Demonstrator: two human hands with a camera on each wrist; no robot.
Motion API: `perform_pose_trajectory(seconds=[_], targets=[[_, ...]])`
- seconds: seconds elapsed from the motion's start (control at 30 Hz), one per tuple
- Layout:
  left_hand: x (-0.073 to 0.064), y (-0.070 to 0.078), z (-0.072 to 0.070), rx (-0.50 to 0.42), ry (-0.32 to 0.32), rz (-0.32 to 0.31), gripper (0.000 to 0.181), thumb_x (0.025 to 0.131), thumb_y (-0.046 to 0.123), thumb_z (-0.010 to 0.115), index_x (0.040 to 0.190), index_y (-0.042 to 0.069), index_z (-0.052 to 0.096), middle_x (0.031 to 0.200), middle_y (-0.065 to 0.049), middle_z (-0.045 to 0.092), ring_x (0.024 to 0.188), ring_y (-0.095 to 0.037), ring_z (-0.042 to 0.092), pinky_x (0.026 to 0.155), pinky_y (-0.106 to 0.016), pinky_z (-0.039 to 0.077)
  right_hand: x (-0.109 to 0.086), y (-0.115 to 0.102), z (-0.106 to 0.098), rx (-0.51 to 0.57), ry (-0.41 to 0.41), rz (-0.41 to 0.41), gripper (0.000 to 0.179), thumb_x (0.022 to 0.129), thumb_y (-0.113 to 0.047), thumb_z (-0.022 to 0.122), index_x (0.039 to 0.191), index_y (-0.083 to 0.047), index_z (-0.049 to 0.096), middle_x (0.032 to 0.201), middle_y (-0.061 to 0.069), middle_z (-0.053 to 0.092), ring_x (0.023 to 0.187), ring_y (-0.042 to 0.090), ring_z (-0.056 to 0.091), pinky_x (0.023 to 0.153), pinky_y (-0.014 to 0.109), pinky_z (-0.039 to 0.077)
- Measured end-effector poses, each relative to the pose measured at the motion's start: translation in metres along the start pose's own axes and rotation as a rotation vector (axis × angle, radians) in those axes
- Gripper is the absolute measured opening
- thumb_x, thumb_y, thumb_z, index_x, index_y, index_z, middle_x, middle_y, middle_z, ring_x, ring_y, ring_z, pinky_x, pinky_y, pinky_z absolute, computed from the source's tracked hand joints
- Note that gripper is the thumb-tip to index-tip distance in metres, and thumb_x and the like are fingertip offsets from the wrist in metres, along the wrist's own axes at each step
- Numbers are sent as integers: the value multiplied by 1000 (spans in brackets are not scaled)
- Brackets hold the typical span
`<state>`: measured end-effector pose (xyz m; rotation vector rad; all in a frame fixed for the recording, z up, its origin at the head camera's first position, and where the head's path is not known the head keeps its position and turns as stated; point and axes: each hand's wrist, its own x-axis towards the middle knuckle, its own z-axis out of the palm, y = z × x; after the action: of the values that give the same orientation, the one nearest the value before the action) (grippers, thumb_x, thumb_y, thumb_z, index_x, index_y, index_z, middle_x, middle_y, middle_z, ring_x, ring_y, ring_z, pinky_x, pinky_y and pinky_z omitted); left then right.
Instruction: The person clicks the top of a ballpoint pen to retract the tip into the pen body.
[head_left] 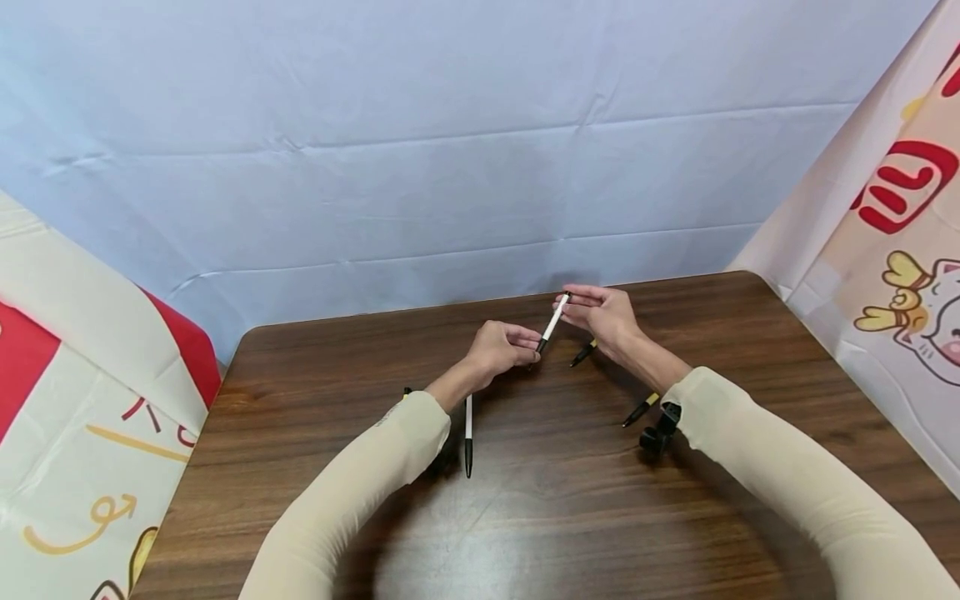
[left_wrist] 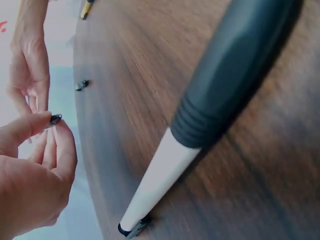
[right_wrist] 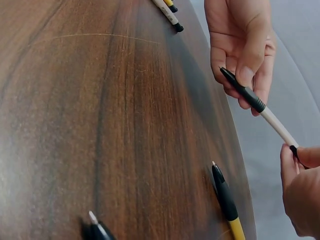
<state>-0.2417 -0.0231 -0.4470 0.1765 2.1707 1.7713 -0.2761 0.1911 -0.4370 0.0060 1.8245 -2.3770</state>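
Note:
A white ballpoint pen [head_left: 553,323] with a black grip slants above the far part of the table, between both hands. My left hand [head_left: 498,348] pinches its black grip between thumb and fingers, just behind the tip. The pen's other end, with the black clip, is pinched by my right hand [head_left: 603,317]; the right wrist view shows this pen [right_wrist: 276,125] most clearly. Below the right hand lies a yellow-and-black pen [head_left: 583,353]. Beside the left forearm lies another white pen [head_left: 468,433], large in the left wrist view.
A second yellow-and-black pen [head_left: 640,410] lies near the right wrist's black camera [head_left: 658,432]. Another pen, partly hidden, pokes out by the left sleeve [head_left: 420,425]. The dark wooden table [head_left: 540,517] ends at a pale cloth backdrop [head_left: 450,167]; printed cloths hang at both sides.

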Motion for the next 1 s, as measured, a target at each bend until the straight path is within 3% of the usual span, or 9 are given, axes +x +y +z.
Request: perform_pose_trajectory(seconds=[0.13, 0.3, 0.57, 0.83, 1.0], targets=[[-3, 2, 1, -128, -39, -64, 34, 87, -16, 77, 120, -10, 74, 109, -22, 78, 86, -12, 73, 82, -29, 64, 1, -2, 2, -9, -37, 24, 54, 99, 16, 62, 150, 17, 45, 108, 13, 79, 98, 20, 79, 93, 32, 61], [-7, 3, 3, -203, -64, -106, 36, 88, -18, 75, 123, -12, 71, 108, -22, 78, 83, -11, 73, 83, -29, 64, 2, -6, 7, -53, -62, 45, 50, 101, 15, 60, 149, 16, 46, 107, 10, 78, 98, 21, 79, 94, 33, 61], [-11, 2, 3, -320, -108, -113, 35, 94, -18, 67, 129, -15, 65, 117, -30, 74, 88, -17, 77, 91, -38, 63, 3, -7, 14, -93, -98, 53, 47, 102, 15, 57, 149, 14, 49, 103, 5, 78, 99, 19, 79, 93, 34, 61], [-16, 1, 6, -388, -120, -143, 35, 95, -15, 69, 130, -13, 65, 104, -20, 79, 87, -18, 77, 86, -37, 65, 4, -6, 20, -132, -147, 70, 45, 102, 14, 57, 147, 14, 51, 105, 7, 78, 112, 30, 76, 96, 35, 61], [-18, 0, 7, -414, -111, -141, 32, 97, -14, 67, 129, -14, 65, 106, -24, 78, 89, -21, 78, 89, -39, 64, 2, -6, 26, -127, -180, 90, 46, 103, 14, 55, 148, 16, 47, 105, 9, 77, 111, 28, 76, 99, 37, 59]])
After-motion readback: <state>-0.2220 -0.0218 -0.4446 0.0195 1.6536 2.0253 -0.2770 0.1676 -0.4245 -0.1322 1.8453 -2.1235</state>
